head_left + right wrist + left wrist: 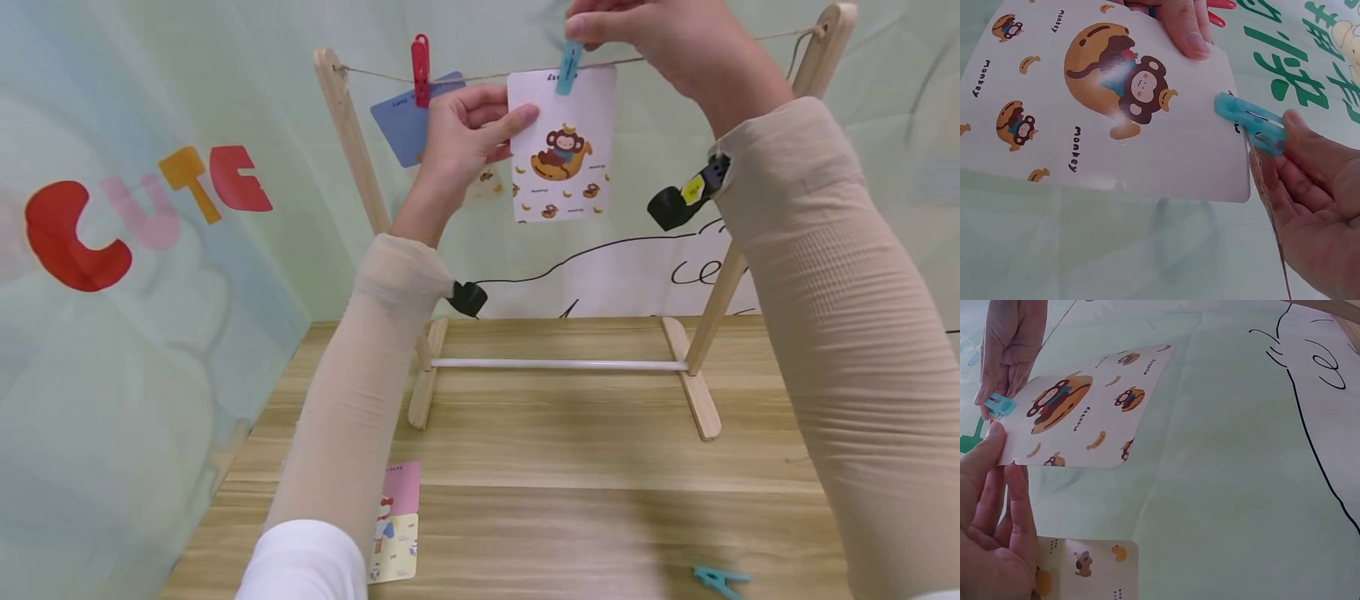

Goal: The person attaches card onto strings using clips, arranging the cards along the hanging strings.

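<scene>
A white card with a monkey on a banana rocker (561, 158) hangs upright at the twine (487, 79). My left hand (468, 137) pinches its left edge, thumb in front and fingers behind. Above it, my right hand (660, 42) pinches the turquoise clothespin (569, 67), whose tips sit over the card's top edge; the right wrist view shows this clothespin (1250, 122) on both card and twine. To the left, a red clothespin (421, 71) holds a blue-topped card (408, 125) on the twine, tilted and partly hidden behind my left hand.
The twine runs between two posts of a wooden stand (352, 142) joined low by a white rod (558, 364). On the wooden table lie a pink and yellow card (397, 525), partly behind my left sleeve, and another turquoise clothespin (720, 580). A printed cloth backdrop (247, 67) stands behind.
</scene>
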Demonstrator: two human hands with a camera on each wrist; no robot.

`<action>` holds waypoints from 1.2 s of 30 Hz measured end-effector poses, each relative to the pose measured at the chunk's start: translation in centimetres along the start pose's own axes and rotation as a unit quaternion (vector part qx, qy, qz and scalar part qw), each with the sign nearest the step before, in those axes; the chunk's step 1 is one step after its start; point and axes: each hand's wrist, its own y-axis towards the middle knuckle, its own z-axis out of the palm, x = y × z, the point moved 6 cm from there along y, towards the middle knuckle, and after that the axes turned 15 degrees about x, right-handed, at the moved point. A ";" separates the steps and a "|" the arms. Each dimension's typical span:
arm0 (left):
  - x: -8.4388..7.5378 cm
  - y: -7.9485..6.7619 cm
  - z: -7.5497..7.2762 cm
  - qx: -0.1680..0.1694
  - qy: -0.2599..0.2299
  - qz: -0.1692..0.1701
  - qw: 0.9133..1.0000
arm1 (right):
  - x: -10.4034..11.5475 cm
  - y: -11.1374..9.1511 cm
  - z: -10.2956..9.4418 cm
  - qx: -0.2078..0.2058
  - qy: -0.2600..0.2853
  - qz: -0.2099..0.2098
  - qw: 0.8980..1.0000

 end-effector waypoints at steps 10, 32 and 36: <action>0.8 0.3 -0.5 0.000 0.025 0.011 1.000 | -0.1 0.0 0.5 0.019 -0.026 0.030 0.999; 0.0 -0.6 0.2 -0.004 0.070 0.018 0.997 | -0.1 -0.3 0.5 0.004 -0.110 0.069 0.992; 0.5 -0.1 -0.1 -0.002 0.069 0.020 0.997 | 0.0 -0.4 0.4 -0.001 -0.118 0.067 0.991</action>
